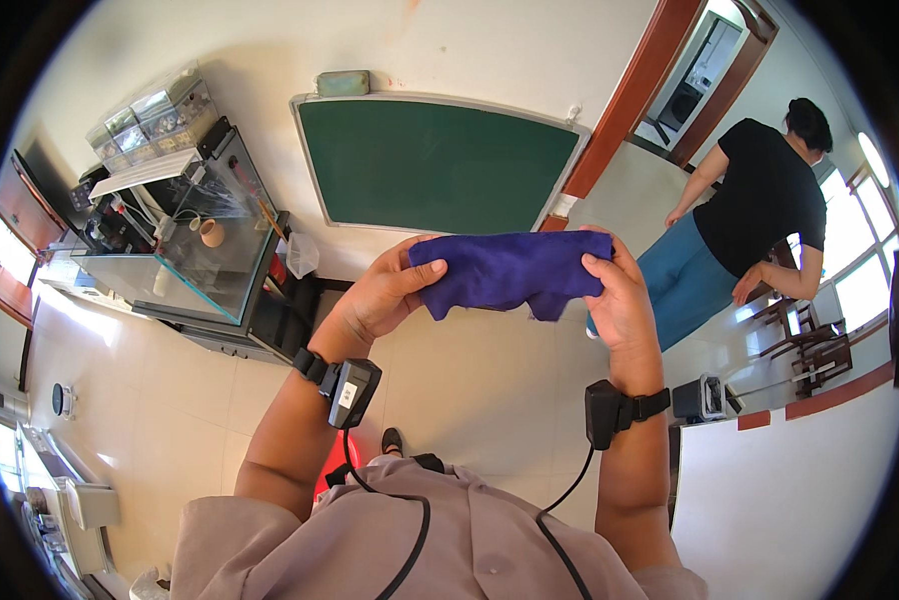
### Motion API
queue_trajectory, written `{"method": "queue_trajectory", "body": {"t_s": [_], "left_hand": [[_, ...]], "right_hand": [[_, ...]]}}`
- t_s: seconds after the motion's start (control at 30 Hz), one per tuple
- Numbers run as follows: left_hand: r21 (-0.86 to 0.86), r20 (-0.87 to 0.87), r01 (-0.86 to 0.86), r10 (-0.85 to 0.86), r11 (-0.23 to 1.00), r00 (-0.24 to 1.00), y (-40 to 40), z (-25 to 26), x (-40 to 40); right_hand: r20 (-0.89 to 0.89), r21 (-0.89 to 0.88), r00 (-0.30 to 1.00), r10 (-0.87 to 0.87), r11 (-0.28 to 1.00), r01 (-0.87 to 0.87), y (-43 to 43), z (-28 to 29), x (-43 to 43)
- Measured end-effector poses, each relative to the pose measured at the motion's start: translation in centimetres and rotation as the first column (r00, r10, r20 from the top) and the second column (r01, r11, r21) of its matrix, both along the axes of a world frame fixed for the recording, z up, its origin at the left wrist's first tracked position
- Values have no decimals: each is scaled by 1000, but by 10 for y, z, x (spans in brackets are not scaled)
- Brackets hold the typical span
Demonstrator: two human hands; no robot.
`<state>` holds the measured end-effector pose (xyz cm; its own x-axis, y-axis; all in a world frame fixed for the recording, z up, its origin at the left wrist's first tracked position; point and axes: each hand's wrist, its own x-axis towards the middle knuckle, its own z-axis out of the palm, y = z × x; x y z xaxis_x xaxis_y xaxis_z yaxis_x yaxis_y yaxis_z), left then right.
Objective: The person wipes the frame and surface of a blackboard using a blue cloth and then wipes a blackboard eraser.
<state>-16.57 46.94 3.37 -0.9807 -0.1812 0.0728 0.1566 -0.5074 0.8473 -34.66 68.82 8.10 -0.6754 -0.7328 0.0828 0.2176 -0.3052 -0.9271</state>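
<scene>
A dark purple cloth (506, 271), folded into a long band, is stretched level between my two hands. My left hand (389, 289) grips its left end, thumb on the near face. At the right end my right hand (616, 296) pinches it the same way. The lower edge of the cloth hangs unevenly, with two short flaps. Behind it, on the wall, is a green chalkboard (438, 165) in a light frame; the cloth appears just below the board's lower edge in the view, and I cannot tell how far apart they are.
An eraser-like block (343, 82) rests on the board's top edge. To the left stands a glass tank (202, 277) on a dark cabinet. A person (772, 195) in a black top stands at right, near a grey bin (698, 397). Part of a red container (338, 465) shows beside me.
</scene>
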Motion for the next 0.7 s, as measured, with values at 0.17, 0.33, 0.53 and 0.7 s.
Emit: {"method": "queue_trajectory", "body": {"t_s": [0.17,0.33,0.53,0.7], "left_hand": [[-17,89,-285,285,958,954,-9,-22,-6],[-63,-131,-337,327,939,936,-25,-12,-11],[-64,-626,76,-99,995,773,-23,81,8],[-319,-503,10,-178,948,846,-21,97,-20]], "right_hand": [[-41,105,997,71,992,-67,-6,-4,11],[-242,237,957,158,966,-100,-5,5,24],[-484,-185,766,424,806,-563,-25,64,57],[-595,-115,786,167,950,-289,-67,82,58]]}}
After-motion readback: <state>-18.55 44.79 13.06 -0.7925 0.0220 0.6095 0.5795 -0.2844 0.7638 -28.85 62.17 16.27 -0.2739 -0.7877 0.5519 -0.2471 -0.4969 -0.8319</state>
